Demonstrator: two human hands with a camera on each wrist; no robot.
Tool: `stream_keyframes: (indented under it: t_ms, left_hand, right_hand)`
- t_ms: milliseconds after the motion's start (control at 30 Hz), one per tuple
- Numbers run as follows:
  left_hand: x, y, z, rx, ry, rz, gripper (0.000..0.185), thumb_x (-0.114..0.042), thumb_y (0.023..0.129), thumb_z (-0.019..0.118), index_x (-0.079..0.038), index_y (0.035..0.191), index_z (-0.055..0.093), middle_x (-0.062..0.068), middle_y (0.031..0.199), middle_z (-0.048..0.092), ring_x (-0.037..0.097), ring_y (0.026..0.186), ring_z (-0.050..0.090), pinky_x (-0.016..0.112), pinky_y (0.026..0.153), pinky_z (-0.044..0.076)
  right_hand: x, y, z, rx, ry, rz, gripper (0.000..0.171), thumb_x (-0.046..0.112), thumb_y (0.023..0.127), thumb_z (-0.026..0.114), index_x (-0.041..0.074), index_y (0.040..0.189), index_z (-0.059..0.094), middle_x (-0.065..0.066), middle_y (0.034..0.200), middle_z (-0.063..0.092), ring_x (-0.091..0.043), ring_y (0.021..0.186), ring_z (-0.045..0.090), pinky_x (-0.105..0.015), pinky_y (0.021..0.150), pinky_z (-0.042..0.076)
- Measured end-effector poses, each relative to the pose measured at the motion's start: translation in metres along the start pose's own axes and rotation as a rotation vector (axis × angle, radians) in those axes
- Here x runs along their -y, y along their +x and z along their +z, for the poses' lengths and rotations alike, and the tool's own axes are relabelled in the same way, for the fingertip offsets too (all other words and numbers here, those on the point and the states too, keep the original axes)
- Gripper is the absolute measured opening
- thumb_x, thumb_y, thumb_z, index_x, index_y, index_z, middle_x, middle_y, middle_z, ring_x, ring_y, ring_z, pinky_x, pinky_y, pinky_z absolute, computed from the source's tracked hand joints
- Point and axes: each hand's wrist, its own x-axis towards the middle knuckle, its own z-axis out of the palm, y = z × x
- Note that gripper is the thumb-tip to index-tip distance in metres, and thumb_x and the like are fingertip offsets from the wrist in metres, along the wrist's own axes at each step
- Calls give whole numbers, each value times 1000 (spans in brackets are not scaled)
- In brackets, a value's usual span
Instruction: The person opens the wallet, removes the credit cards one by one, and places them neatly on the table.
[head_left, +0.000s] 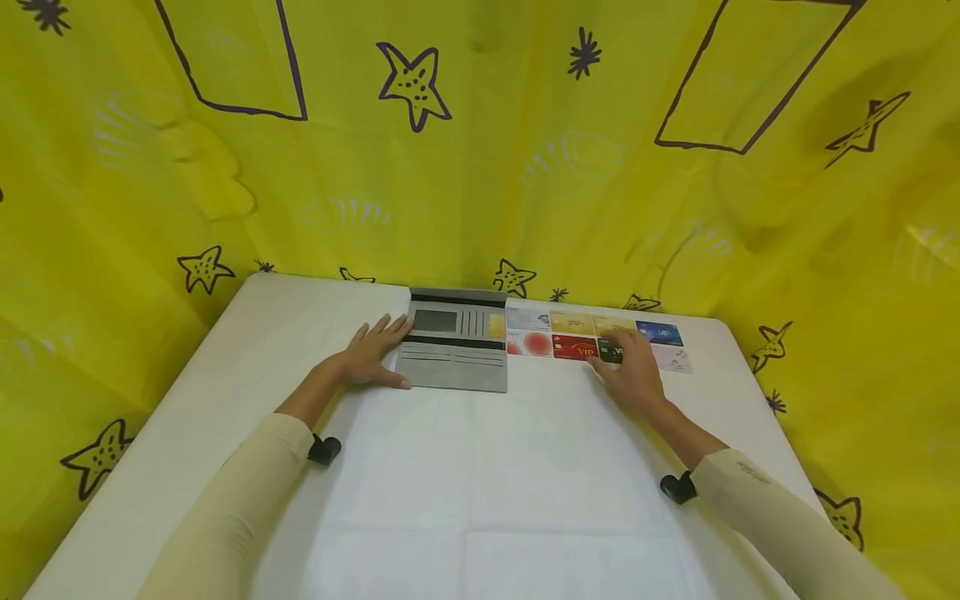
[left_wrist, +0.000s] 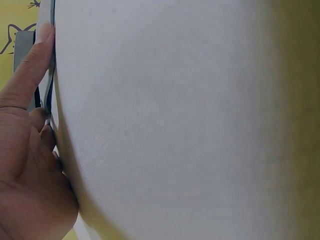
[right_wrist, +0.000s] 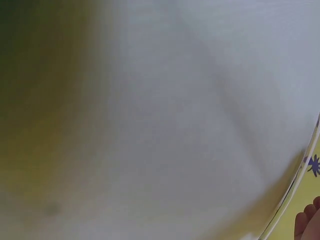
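Observation:
In the head view a grey wallet (head_left: 452, 377) lies unfolded at the table's far edge, with card slots and a dark window pocket. A yellow card (head_left: 497, 325) shows at its right side. My left hand (head_left: 369, 357) rests at the wallet's left edge, fingers spread, thumb near the lower corner. To the right, my right hand (head_left: 633, 375) is over a dark green card (head_left: 610, 351), thumb at its lower left and fingertips at its upper edge. Part of that card is hidden by the hand. A red VIP card (head_left: 573, 347) lies just left of it.
Around the right hand lie a silver card (head_left: 528, 319), a white card with a red circle (head_left: 529, 342), two gold cards, a blue card (head_left: 660, 333) and a pale pink card (head_left: 673, 359), in two rows. A yellow patterned curtain (head_left: 480, 167) hangs behind the white table (head_left: 465, 483).

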Motion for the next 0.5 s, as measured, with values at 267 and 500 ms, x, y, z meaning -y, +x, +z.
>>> stream_keyframes:
  t_ms: [267,500]
  left_hand:
    - [1,0,0,-7,-28,10,119,-46,85,87,-5,168,12,19,175,6,42,159,-7,62,123,-10]
    - [2,0,0,-5,-26,8,120,-46,85,87,-4,168,12,19,175,6,42,159,-7,62,123,-10]
  right_hand:
    - [16,12,12,96,-10,14,61,25,94,82,3,145,57,-25,150,48,-45,138,43,-64,115,36]
    - [29,21,19,122,33,-43,64,24,92,83,2,146,56,-22,147,53,-42,135,47,-61,114,38]
